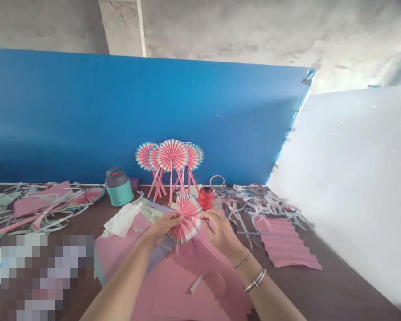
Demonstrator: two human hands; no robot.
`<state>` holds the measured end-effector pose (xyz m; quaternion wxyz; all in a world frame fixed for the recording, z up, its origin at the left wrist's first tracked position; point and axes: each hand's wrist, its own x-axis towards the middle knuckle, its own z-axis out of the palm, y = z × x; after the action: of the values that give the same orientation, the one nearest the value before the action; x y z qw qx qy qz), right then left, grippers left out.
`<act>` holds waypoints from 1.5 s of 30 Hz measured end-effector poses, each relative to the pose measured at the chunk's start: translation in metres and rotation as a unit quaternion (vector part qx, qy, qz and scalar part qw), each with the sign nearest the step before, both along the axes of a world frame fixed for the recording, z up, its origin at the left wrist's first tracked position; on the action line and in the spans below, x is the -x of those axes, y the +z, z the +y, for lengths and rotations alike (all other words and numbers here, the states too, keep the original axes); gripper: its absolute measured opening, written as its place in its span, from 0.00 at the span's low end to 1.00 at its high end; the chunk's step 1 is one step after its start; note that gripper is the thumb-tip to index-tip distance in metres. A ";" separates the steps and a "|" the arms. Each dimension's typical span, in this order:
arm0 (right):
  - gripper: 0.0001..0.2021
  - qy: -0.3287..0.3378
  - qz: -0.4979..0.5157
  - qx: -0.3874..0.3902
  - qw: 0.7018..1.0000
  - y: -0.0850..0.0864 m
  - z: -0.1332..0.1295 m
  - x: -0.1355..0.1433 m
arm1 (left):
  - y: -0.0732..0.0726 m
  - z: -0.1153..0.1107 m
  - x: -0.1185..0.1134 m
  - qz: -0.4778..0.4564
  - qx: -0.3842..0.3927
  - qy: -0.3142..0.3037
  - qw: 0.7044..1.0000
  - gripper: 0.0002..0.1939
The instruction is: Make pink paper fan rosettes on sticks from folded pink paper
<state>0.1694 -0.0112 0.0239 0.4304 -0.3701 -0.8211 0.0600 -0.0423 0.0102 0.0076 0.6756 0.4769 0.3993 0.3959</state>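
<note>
A round pleated pink paper fan (187, 209) with a blue and cream striped rim is held up over the pink paper sheets (194, 285). My left hand (162, 227) pinches it near the centre from the left, thumb in front. At its right rim, the fingers of my right hand (218, 229) are pinched together on the paper edge. A bracelet and a bangle sit on my right wrist. Just behind the fan stands a red spool of thread (206, 198). Beneath it lies a curled white paper strip (197, 282).
Several finished pink fans (172, 155) stand at the back against the blue partition (153, 102). A teal and grey container (119, 189) and crumpled white tissue (123, 219) are on the left. Paper strip scraps (257, 200) and a wavy pink sheet (287, 243) lie right.
</note>
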 end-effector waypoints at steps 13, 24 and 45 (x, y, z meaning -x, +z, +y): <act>0.10 0.039 0.007 -0.001 0.999 0.006 -0.002 0.000 | -0.006 0.002 -0.001 -0.048 0.004 0.024 0.999 0.15; 0.12 0.018 0.082 0.076 0.994 -0.003 0.001 -0.001 | 0.000 0.001 -0.003 -0.065 -0.005 0.052 0.997 0.16; 0.11 -0.016 0.397 0.312 0.863 0.001 0.003 0.008 | 0.009 -0.012 -0.023 0.048 -0.051 0.010 0.997 0.17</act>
<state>0.1616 -0.0083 0.0252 0.5832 -0.4427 -0.5132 0.4478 -0.0195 -0.0014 0.0162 0.6265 0.5254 0.4154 0.3986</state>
